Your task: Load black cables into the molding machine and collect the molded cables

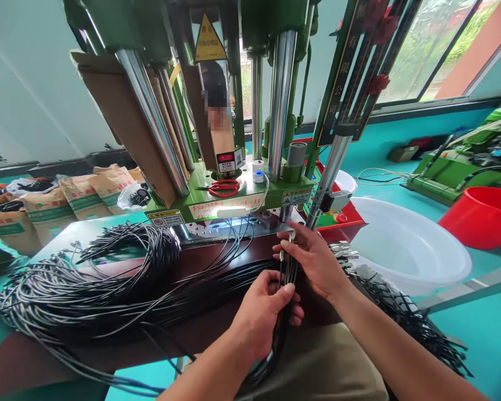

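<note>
My left hand [265,312] is wrapped round a bundle of thin black cables [280,334] just in front of the table edge. The bundle stands upright, with small metal ends at its top. At those metal ends [291,238] are the bent fingers of my right hand [317,262], closed round the upper part of the bundle. Many more black cables [79,295] lie in a coiled heap on the left of the dark table [29,356], and long strands run across to my hands. Another pile of cables [401,312] lies to the right, beyond my right forearm.
A green press [200,200] with steel columns stands behind the table, red-handled pliers [224,188] on its ledge. A large white tub [413,245] and a red tub [482,217] are at the right. Paper sacks [81,195] stand at the left. A person [219,122] is behind the press.
</note>
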Action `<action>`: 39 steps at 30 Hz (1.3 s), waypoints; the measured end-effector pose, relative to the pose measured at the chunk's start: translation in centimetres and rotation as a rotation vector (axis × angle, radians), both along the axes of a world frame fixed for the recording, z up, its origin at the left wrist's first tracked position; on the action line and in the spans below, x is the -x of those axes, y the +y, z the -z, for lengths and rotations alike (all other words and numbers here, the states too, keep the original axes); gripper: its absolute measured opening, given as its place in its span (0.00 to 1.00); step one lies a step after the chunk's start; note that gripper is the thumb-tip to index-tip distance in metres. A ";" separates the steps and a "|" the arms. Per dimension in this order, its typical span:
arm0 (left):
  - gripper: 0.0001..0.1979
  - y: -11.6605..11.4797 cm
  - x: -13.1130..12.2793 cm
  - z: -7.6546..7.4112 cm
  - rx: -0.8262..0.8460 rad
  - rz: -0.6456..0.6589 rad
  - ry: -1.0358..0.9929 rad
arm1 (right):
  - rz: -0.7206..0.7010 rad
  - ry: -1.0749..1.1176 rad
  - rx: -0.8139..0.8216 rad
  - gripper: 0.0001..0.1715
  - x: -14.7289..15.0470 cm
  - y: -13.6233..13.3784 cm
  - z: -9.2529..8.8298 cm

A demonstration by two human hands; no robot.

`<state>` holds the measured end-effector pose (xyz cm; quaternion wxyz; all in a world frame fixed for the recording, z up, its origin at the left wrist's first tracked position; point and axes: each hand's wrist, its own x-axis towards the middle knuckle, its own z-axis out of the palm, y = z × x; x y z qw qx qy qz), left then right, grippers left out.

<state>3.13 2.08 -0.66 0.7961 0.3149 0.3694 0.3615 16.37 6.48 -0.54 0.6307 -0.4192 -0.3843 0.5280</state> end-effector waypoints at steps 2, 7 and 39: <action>0.16 -0.1 -0.1 0.0 0.044 0.001 -0.002 | 0.037 -0.145 -0.029 0.25 0.0 0.3 0.2; 0.10 -0.3 -0.6 -0.5 0.013 -0.075 0.079 | 0.201 -0.515 -0.062 0.17 -0.2 0.7 0.4; 0.07 0.3 -0.2 -0.2 0.059 -0.019 -0.011 | -0.034 -0.444 0.000 0.13 0.6 0.5 0.3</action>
